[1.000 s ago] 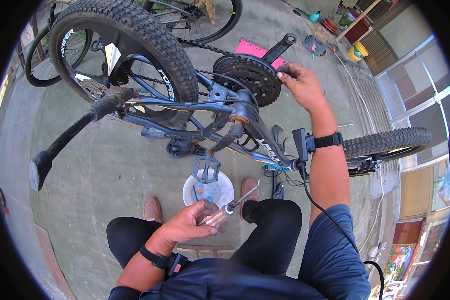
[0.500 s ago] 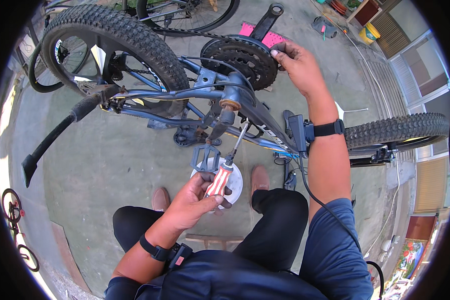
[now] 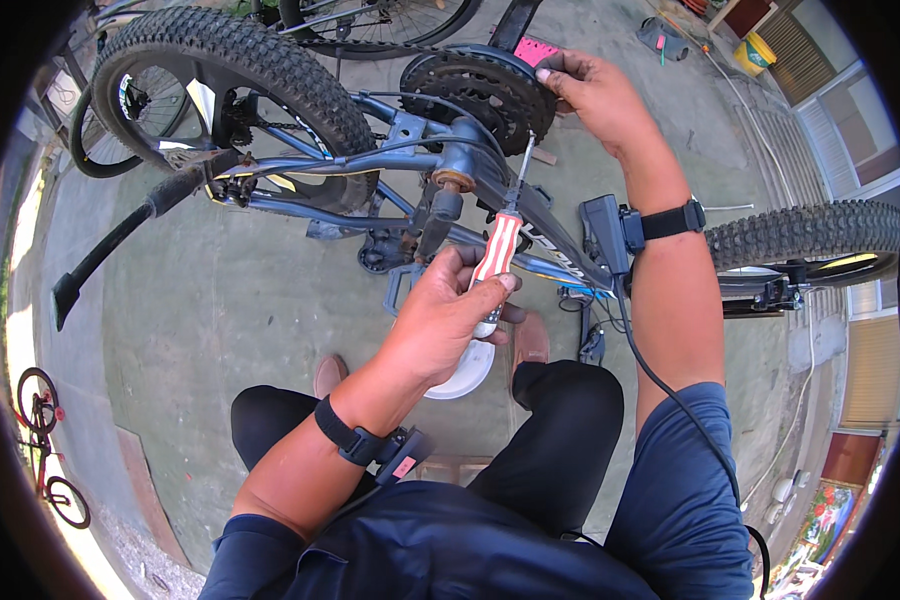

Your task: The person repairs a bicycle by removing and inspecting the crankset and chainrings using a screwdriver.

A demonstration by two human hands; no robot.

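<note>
My left hand [image 3: 432, 320] is wrapped round a screwdriver [image 3: 498, 247] with a red-and-white striped handle. Its thin metal shaft points up and away, the tip close to the lower edge of the black chainring [image 3: 470, 85]; whether it touches I cannot tell. At the chainring's right edge, my right hand [image 3: 605, 105] pinches the rim between thumb and fingers. The chainring sits on a blue-grey bicycle frame [image 3: 380, 162] lying across in front of me. A bare crank arm [image 3: 515, 24] rises behind the chainring, and a chain [image 3: 370, 46] runs left from it.
A knobbly rear wheel [image 3: 240, 75] stands at left, the front wheel [image 3: 805, 232] at right. Below my left hand is a white round container [image 3: 465, 372]. A black pedal [image 3: 398, 288] hangs nearby. A yellow bucket [image 3: 755, 53] stands far right; other bicycles are at the back.
My left hand has moved up and to the right with the screwdriver, bringing its tip from below the frame to the chainring's lower edge. My right hand remains at the rim.
</note>
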